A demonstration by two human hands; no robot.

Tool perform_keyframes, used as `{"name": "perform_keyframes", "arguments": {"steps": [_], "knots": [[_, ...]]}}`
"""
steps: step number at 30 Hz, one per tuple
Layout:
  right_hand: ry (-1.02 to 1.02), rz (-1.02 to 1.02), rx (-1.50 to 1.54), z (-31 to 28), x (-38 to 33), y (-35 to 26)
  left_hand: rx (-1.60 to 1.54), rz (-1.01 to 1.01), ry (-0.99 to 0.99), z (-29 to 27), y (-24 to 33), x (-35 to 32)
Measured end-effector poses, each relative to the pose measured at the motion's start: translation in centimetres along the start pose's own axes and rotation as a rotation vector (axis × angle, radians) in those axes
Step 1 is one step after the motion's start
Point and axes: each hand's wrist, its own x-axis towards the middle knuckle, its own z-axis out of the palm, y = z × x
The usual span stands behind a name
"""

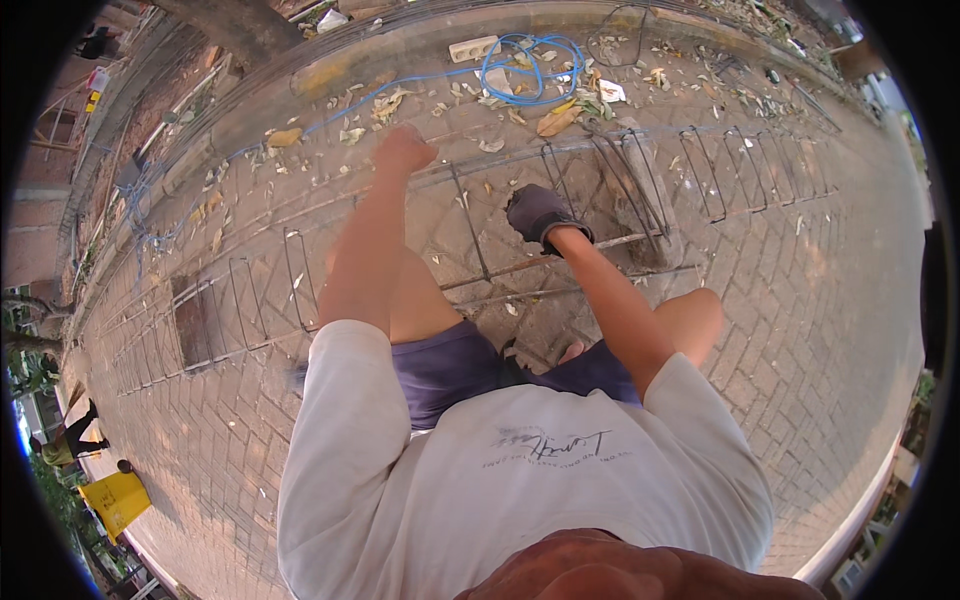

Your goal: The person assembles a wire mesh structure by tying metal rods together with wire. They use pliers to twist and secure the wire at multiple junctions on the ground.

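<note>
At the bottom, nearest, is the wearer's white short-sleeved shirt with dark lettering (560,480); above it are dark purple-blue shorts (435,370) and bare, bent knees set apart.

Just ahead, a long, open cage of thin, dark steel bars joined by rectangular hoops (469,222) lies low over the paving of interlocking grey-brown bricks (790,300). Its long axis runs across the person, slanting from lower left to upper right, and the left leg hides part of it.

The right hand, in a dark grey work glove (538,213), is the nearer of the two to the body. It sits over the cage's width, between its long bars and just beside an upright hoop. The forearm reaches forward and to the left, with the fingers curled; whether the grip is closed around a bar or only bent, I cannot tell.

To its right, a rough grey-brown block (660,250) lies at the cage, among the hoops.

The bare left hand (405,150) is farther out, near the cage's far long bar, at the end of an almost straight arm. Its fingers look drawn together into a fist; I cannot tell whether the grip contains anything.

Beyond are scattered dry leaves, a coil of bright blue cord (530,102), a cream socket strip (473,49) and a curved concrete kerb (420,50).
</note>
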Motion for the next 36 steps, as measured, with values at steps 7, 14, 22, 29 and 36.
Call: {"name": "perform_keyframes", "arguments": {"steps": [7,14,22,29,36], "knots": [[0.24,-0.437,0.71,10.0,10.8,-0.4,-0.006,0.001,-0.147,0.7,0.5,0.8],[0.082,0.127,1.258,8.3,6.3,-3.6,-0.144,-0.055,-0.087,4.9,1.1,2.9],[0.18,0.072,1.074,5.8,5.0,-5.8,-0.458,0.024,0.149,10.5,-2.4,6.9],[0.227,0.084,0.773,5.6,6.0,-6.3,-1.103,-0.028,-0.01,8.5,-1.1,4.6],[0.276,0.055,0.73,5.3,5.0,-7.0,-0.911,0.163,-0.042,8.1,-0.8,4.1]]}}
